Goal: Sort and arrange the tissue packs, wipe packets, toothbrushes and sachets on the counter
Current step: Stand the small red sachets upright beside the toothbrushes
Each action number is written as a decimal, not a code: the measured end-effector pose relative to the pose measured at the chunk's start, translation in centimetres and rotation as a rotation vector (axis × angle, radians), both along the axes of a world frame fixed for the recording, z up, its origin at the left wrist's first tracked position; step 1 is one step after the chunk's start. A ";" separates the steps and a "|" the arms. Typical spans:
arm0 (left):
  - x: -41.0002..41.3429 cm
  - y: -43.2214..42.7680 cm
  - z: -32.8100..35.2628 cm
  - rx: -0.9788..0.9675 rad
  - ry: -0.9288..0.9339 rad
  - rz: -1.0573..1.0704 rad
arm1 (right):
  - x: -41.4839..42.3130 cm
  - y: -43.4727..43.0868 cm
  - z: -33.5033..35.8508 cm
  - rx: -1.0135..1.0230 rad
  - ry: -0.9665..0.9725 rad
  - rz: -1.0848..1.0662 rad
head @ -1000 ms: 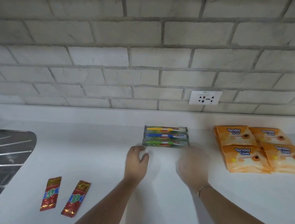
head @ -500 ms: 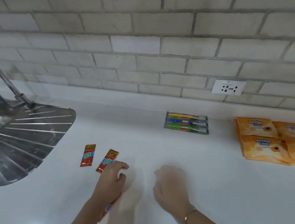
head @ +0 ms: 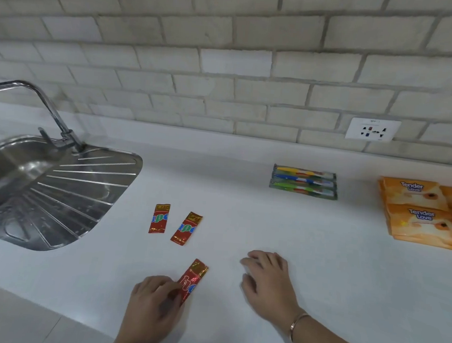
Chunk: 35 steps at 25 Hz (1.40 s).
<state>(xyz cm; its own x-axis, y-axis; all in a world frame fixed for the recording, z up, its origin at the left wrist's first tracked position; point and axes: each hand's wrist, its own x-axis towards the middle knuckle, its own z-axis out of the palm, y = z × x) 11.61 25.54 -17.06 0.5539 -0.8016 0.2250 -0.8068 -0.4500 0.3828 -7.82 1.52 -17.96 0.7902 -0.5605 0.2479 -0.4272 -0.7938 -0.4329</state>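
Pinching the near end of a red sachet (head: 194, 278), the left hand (head: 152, 305) has its fingers (head: 163, 285) curled onto the foil; the sachet's long axis slants away and to the right over the counter (head: 320, 260); the pair of sachets (head: 186, 228) lies just ahead, slightly left, their ends towards the wall; the left hand is nearer them, so the held one probably needs only a short push forward and a small turn to line up; the right hand (head: 267, 280) rests flat, fingers loosely spread, holding nothing
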 end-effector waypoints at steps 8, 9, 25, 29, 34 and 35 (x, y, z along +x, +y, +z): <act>-1.8 -7.8 -0.3 0.137 -0.047 0.079 | -0.4 -0.1 -0.2 0.044 -0.048 -0.023; -1.6 -9.0 -0.2 0.163 -0.057 0.082 | -0.4 -0.1 -0.1 0.044 -0.043 -0.028; 5.8 -30.2 2.0 0.265 -0.087 0.072 | 4.4 -12.0 1.3 -0.016 0.232 -0.383; 9.3 -35.4 2.4 0.265 -0.077 0.103 | 5.6 -13.7 1.3 0.019 0.246 -0.437; 11.0 -37.6 1.4 0.178 -0.106 0.136 | 5.5 -13.8 1.3 0.020 0.240 -0.432; 11.0 -37.3 0.9 0.141 -0.132 0.128 | 5.5 -13.8 1.2 0.020 0.238 -0.435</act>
<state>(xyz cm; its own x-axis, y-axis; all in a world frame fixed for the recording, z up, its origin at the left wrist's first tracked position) 22.61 -11.76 -16.17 0.6263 -0.7551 0.1936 -0.7786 -0.5936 0.2036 -2.32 -12.31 -16.79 0.5152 -0.8538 0.0753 -0.8059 -0.5124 -0.2964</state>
